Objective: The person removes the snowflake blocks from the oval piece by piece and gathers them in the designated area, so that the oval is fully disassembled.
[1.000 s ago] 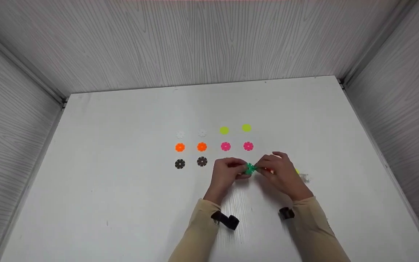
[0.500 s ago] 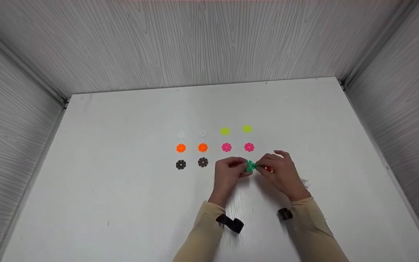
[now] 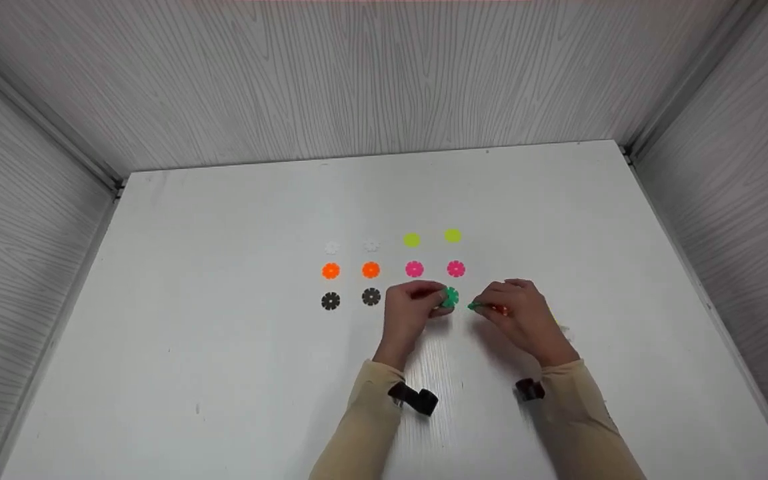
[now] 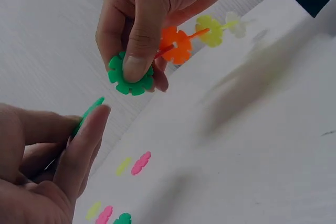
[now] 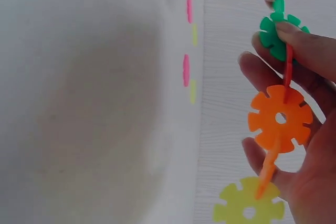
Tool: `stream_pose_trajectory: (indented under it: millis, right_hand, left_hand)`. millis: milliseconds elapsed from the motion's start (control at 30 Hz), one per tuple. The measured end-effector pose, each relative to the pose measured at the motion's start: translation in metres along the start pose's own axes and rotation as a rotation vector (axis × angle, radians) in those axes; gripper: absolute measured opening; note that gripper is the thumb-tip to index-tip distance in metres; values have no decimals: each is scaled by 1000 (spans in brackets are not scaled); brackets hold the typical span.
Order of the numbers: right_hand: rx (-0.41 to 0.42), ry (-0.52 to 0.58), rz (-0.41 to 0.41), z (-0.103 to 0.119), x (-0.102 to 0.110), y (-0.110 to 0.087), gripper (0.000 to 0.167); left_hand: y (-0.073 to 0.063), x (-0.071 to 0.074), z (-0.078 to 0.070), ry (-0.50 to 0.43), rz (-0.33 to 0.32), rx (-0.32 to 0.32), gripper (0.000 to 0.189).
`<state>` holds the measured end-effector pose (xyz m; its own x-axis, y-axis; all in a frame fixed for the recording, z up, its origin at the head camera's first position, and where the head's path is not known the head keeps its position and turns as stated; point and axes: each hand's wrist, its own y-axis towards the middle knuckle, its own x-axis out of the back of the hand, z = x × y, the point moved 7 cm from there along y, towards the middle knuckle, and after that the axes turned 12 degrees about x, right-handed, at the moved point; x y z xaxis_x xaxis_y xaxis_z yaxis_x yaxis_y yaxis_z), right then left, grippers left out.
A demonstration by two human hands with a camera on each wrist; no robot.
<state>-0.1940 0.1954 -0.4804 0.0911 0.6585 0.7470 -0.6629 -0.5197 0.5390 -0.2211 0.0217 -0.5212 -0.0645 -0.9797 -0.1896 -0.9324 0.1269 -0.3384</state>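
Note:
My left hand (image 3: 412, 313) pinches a green notched plastic disc (image 3: 451, 297) between thumb and fingers, its flat side facing up in the head view. Just to its right, my right hand (image 3: 523, 319) pinches a second green disc (image 4: 130, 80), the end piece of a linked chain. From that piece the chain runs through a red disc (image 5: 288, 66) and an orange disc (image 5: 281, 119) to a yellow disc (image 4: 210, 31) and a clear one (image 4: 236, 24) at the far end. In the head view the right hand covers most of the chain. A small gap parts the two green discs.
Loose discs lie in rows on the white table (image 3: 224, 367): white (image 3: 332, 248), yellow-green (image 3: 412, 240), orange (image 3: 331, 271), pink (image 3: 415, 269) and dark brown (image 3: 331, 301). One more green disc (image 4: 123, 219) lies there in the left wrist view. Wood-grain panels (image 3: 384, 80) enclose the table.
The two green discs overlapped at their edges earlier and now stand apart. My left hand has shifted slightly left and away with its disc; my right hand has moved slightly right.

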Motion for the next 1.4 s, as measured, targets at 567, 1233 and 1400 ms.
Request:
stream_pose_trajectory:
  millis: [567, 1233, 1400]
  right_hand:
    - [-132, 33, -46, -13, 0, -8, 17]
    - [-157, 82, -49, -13, -2, -9, 14]
    - [-144, 102, -26, -14, -4, -7, 19]
  left_hand:
    - [24, -11, 2, 564, -171, -8, 10]
    - [27, -14, -2, 675, -207, -108, 7]
    - [17, -18, -6, 586, -24, -148, 9]
